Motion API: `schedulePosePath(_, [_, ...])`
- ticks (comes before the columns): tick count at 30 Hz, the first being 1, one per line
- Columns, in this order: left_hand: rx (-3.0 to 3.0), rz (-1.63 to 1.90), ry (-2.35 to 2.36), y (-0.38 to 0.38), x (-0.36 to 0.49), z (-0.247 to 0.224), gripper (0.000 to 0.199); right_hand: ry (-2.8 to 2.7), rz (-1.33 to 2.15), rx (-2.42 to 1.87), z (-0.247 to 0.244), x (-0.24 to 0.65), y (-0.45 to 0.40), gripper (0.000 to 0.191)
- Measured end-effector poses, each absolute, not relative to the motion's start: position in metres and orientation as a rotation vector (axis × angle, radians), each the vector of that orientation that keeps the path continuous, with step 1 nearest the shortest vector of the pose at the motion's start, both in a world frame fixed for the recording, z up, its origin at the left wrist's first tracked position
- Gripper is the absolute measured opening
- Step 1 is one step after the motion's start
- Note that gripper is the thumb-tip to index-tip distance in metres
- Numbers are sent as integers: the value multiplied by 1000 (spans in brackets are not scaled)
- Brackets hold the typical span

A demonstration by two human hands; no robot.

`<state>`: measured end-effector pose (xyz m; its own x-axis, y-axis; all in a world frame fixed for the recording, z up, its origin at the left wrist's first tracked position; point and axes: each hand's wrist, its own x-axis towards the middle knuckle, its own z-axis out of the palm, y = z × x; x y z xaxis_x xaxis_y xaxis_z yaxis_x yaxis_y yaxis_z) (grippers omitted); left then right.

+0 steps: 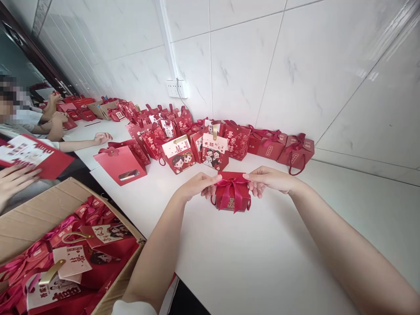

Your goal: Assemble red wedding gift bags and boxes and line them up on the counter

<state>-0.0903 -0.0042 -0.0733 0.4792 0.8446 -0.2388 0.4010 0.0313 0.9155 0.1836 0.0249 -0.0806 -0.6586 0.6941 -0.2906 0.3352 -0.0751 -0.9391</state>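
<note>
In the head view, a red box (243,199) with a bow (232,186) is at the white table (262,262); I can't tell if its bottom touches. The left hand (202,183) pinches the box's left side and the right hand (267,178) pinches its right side, thumbs and bent fingers nearly together on it. Bags (180,162) stand behind the box. Well left of the box, another person's hand (16,181) holds a flat packet (55,162). A full carton (29,221) is left of the box, too.
</note>
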Motion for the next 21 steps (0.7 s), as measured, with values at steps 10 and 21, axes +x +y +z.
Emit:
schedulePosePath(10, [1417, 837, 1014, 2, -87, -80, 39, -1954, 1671, -881, -75, 175, 19, 42])
schedulePosePath(21, [1465, 1060, 1016, 4, -86, -88, 38, -1909, 1445, -950, -77, 167, 15, 40])
